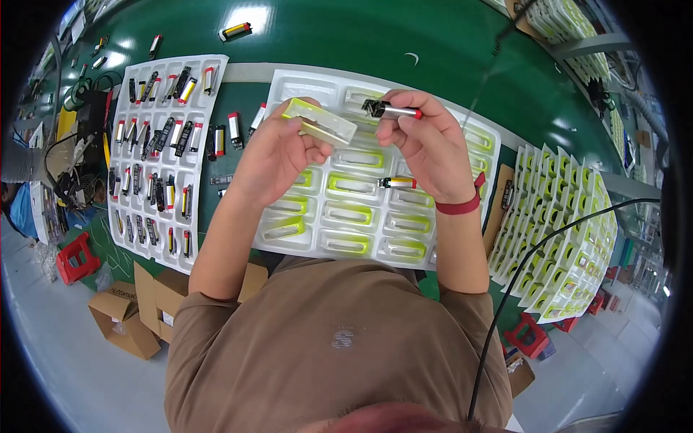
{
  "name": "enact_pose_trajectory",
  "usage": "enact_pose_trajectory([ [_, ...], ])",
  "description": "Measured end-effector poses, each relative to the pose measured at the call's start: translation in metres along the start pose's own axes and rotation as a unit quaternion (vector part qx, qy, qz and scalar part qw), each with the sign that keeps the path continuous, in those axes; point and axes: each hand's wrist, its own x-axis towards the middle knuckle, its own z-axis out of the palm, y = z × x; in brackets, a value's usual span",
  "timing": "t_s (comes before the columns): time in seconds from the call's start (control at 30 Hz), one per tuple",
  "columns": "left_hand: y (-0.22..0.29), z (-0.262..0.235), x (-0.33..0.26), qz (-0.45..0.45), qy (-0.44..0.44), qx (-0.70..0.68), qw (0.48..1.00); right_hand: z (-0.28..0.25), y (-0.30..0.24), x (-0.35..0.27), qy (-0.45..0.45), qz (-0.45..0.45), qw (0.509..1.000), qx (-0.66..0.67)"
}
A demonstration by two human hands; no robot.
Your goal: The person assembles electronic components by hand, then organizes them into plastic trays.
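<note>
My left hand (278, 151) is closed on a transparent plastic case (328, 130) with a yellow-green edge, held tilted above the white tray. Between the fingertips of my right hand (433, 141) is a silver cylindrical battery (399, 112) with a red end and a black part at its other end. The two pieces are apart, side by side. Beneath them lies a white moulded tray (317, 249) whose pockets hold several similar yellow-green cases (346, 214). Another battery (397, 182) with a red end rests on this tray, below my right hand.
A second white tray (160, 252) at left carries many small batteries and black parts. Loose batteries (234, 130) lie between the trays and one (235, 31) farther back on the green table (339, 36). Stacked trays (552, 231) stand at right; a black cable (534, 252) crosses there.
</note>
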Motion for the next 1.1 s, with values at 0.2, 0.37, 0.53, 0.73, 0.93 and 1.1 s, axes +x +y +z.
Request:
enact_pose_trajectory([
  [0.2,-0.011,0.008,0.003,0.006,0.024,0.071,0.997,0.005,0.006,-0.012,0.041,0.016,0.984,-0.172],
  [0.37,-0.019,0.011,0.004,0.014,0.042,0.126,0.991,0.008,0.006,-0.011,0.022,-0.025,0.981,-0.193],
  [0.53,-0.021,0.014,0.002,0.013,0.051,0.108,0.993,0.015,0.008,-0.012,0.079,0.017,0.974,-0.213],
  [0.73,-0.02,0.013,0.001,-0.02,0.029,0.077,0.996,0.021,0.016,-0.007,0.095,0.036,0.954,-0.28],
  [0.93,-0.021,0.012,0.002,-0.016,0.038,0.111,0.993,0.025,0.019,-0.006,0.128,0.024,0.951,-0.28],
  [1.1,-0.024,0.008,0.005,-0.005,0.033,0.134,0.99,0.023,0.021,-0.004,0.127,0.047,0.929,-0.345],
])
